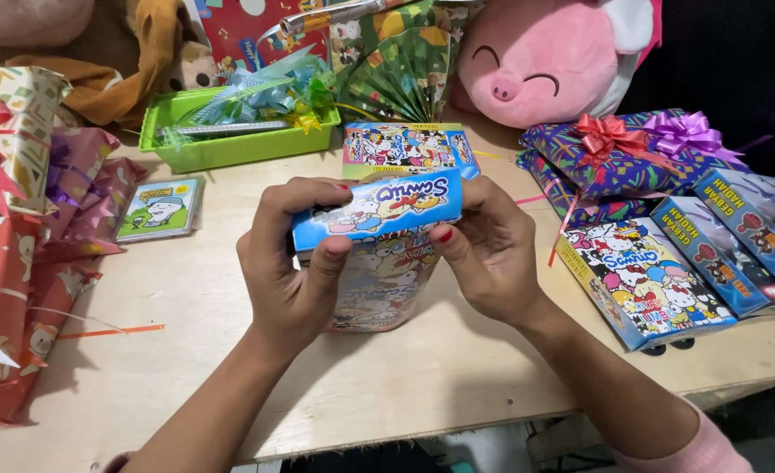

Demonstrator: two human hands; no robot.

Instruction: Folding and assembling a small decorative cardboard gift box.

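Note:
A box wrapped in blue cartoon-print paper (387, 263) stands upright on the wooden table (194, 289), right in front of me. My left hand (286, 263) grips its top left side, thumb pressing the folded blue flap. My right hand (492, 250) holds the top right end, thumb and fingertips pinching the paper fold. Both hands press the top flap down together. The lower part of the box shows between my wrists.
A green tray (230, 144) with ribbons sits at the back. Wrapped gifts with red and purple bows (641, 149) and cartoon-print boxes (646, 280) lie on the right. Red and pink wrapped packages (19, 263) crowd the left edge. A pink plush pig (536, 61) is behind.

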